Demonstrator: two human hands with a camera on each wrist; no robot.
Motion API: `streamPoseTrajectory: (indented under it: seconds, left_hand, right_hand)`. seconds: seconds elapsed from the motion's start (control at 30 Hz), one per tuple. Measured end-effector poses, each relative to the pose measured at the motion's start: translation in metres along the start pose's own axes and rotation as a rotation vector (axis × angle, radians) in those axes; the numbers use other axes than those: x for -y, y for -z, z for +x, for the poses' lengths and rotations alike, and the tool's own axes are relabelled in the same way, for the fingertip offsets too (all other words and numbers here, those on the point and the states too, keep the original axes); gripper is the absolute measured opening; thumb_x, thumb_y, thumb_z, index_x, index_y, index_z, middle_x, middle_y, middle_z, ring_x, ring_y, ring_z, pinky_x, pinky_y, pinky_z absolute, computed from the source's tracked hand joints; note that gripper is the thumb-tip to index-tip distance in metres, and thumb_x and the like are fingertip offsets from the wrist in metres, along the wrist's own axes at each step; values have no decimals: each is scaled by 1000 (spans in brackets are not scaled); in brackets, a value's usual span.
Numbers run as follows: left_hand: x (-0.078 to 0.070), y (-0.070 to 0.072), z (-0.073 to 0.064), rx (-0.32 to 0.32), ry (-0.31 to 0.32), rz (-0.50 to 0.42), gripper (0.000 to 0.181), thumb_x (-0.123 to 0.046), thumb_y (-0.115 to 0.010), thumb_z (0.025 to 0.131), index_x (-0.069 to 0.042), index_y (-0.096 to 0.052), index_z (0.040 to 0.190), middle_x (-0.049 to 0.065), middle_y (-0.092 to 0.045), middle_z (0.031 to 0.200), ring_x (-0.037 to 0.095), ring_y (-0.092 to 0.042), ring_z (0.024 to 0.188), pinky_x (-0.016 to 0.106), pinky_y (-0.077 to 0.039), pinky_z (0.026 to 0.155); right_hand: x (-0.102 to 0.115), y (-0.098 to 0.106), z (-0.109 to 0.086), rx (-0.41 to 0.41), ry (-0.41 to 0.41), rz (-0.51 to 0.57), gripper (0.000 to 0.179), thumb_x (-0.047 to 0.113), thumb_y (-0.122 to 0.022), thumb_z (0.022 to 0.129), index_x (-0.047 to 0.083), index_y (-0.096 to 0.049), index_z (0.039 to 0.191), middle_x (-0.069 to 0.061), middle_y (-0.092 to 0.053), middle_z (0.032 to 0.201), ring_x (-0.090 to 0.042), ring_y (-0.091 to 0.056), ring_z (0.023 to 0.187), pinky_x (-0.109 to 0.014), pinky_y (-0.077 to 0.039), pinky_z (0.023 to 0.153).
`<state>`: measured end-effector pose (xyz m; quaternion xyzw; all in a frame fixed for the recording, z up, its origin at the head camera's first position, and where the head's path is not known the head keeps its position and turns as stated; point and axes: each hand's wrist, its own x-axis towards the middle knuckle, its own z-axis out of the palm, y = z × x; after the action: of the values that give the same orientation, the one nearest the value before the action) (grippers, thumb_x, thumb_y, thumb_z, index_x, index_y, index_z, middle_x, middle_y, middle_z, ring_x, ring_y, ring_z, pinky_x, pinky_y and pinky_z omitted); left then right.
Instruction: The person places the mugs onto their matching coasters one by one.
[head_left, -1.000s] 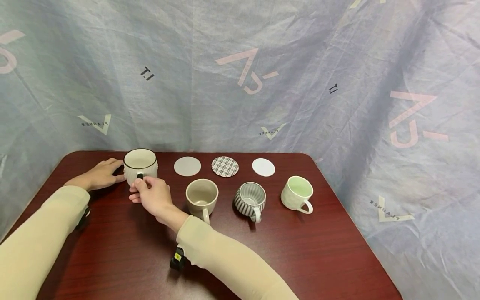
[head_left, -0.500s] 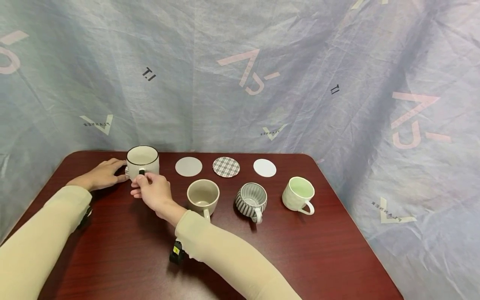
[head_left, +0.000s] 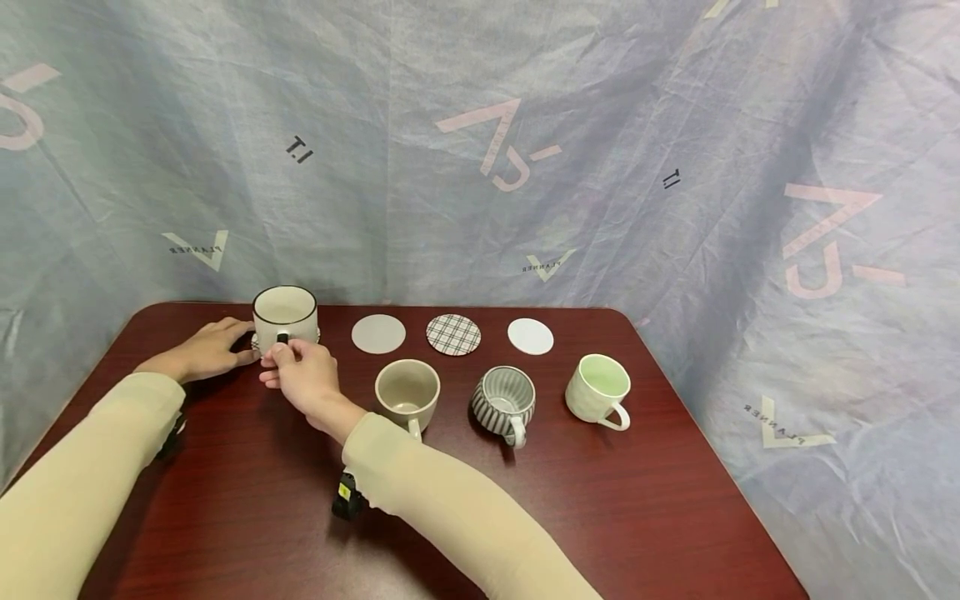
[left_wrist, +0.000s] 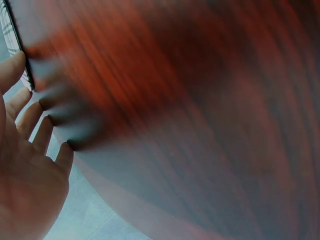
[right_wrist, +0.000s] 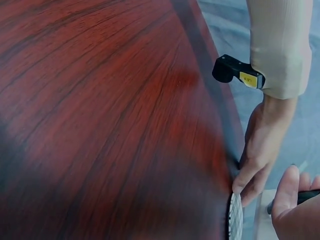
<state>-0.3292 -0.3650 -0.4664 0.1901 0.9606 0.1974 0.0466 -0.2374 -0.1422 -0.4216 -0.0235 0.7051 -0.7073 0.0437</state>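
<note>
Backdrop cloth [head_left: 480, 167]: beyond both sets of fingers, behind the far edge of the table [head_left: 637, 500]. Table: below the fingers, extending well to their right.

Right hand [head_left: 307, 379]: thumb and fingers clamped on the dark handle [head_left: 282, 338] of the white mug [head_left: 300, 329]. Left hand [head_left: 204, 350]: fingers apart and nearly straight, tips touching the edge of the part-covered coaster [right_wrist: 235, 217].

White mug: upright, just beyond the right fingertips and just right of the left fingertips, over the part-covered coaster. Cannot tell from these views: base in full contact or slightly raised.

Beige mug [head_left: 407, 400], striped mug [head_left: 498, 404], green mug [head_left: 595, 396]: in that order rightward from the right fingers, handles toward the near side. Grey coaster [head_left: 378, 334], plaid coaster [head_left: 453, 335], white coaster [head_left: 531, 337]: in a row to the right of the right fingertips, beyond the three mugs, each bare.

Step in hand, as judged: seating the white mug on the part-covered coaster, right fingers carrying, left fingertips steadying the coaster. Apparently not yet done: three further placements.

Next move, as judged: lower the white mug until flat. Centre over the coaster, keeping left fingertips at the edge against sliding. Confirm seating before parting right thumb and fingers. Withdraw without catching the handle. Then reach rightward for the beige mug, nearest to the right fingers.
</note>
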Motion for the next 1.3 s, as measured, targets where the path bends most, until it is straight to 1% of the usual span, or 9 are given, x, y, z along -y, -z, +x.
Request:
streamPoseTrajectory:
  seconds: [0.13, 0.33, 0.47, 0.57, 0.8, 0.97, 1.07, 1.2, 1.3]
  left_hand:
    - [1, 1, -1, -3, 6, -4, 66, -24, -65, 103, 17, -42, 149, 40, -45, 142, 61, -41, 130, 75, -32, 108]
    - [4, -1, -1, -4, 4, 3, 68, -24, -65, 104, 18, -40, 150, 40, -45, 142, 60, -41, 130, 74, -32, 108]
    - [4, 1, 0, 0, 11, 9, 69, -24, -65, 104, 20, -38, 151, 41, -44, 142, 61, -40, 131, 74, -32, 108]
    - [3, 1, 0, 6, 16, 7, 69, -25, -65, 104, 19, -39, 151, 41, -43, 144, 61, -39, 133, 74, -31, 109]
    - [3, -1, 1, -2, 17, 1, 66, -27, -64, 104, 16, -43, 149, 40, -44, 144, 62, -38, 132, 77, -32, 109]
    - [4, -4, 2, -20, 13, -13, 63, -25, -65, 102, 14, -46, 148, 40, -44, 143, 62, -39, 132, 77, -31, 108]
    - [5, -4, 2, -10, 17, -16, 64, -26, -65, 103, 14, -45, 149, 40, -43, 145, 61, -37, 134, 77, -29, 110]
    - [5, -3, 2, 11, 22, -14, 66, -28, -64, 104, 14, -43, 150, 40, -42, 147, 61, -36, 135, 76, -29, 110]
    - [4, -4, 2, 11, 23, -9, 66, -28, -65, 104, 15, -42, 150, 40, -42, 146, 61, -37, 135, 76, -29, 110]
  right_hand:
    - [0, -5, 2, -15, -1, -5, 24, 14, -61, 108, 4, -77, 93, 1, -76, 82, -16, -78, 73, -21, -60, 64]
    - [0, -10, 6, -23, 6, -29, 24, 15, -61, 109, 6, -77, 93, 4, -75, 82, -15, -78, 73, -20, -60, 64]
    - [1, -13, 10, -24, 12, -29, 24, 14, -61, 109, 4, -78, 96, 2, -77, 84, -15, -78, 74, -20, -60, 64]
    - [0, -14, 15, -26, 17, -32, 24, 14, -60, 109, 3, -77, 96, -2, -79, 87, -14, -77, 73, -20, -60, 64]
    - [-3, -12, 22, -33, 18, -55, 25, 15, -60, 110, 5, -77, 95, -7, -79, 88, -10, -75, 70, -19, -59, 64]
    - [-6, -12, 27, -45, 19, -84, 25, 15, -60, 110, 7, -77, 93, -1, -78, 84, -7, -74, 69, -17, -58, 63]
    - [-7, -13, 29, -54, 14, -100, 25, 16, -60, 110, 10, -76, 90, 5, -75, 81, -6, -73, 68, -17, -58, 64]
    - [-10, -15, 32, -61, 6, -111, 25, 16, -60, 109, 11, -75, 89, 6, -74, 81, -7, -74, 70, -17, -58, 64]
    - [-13, -15, 33, -58, 2, -108, 25, 16, -61, 109, 11, -75, 90, 6, -75, 82, -9, -75, 71, -18, -58, 64]
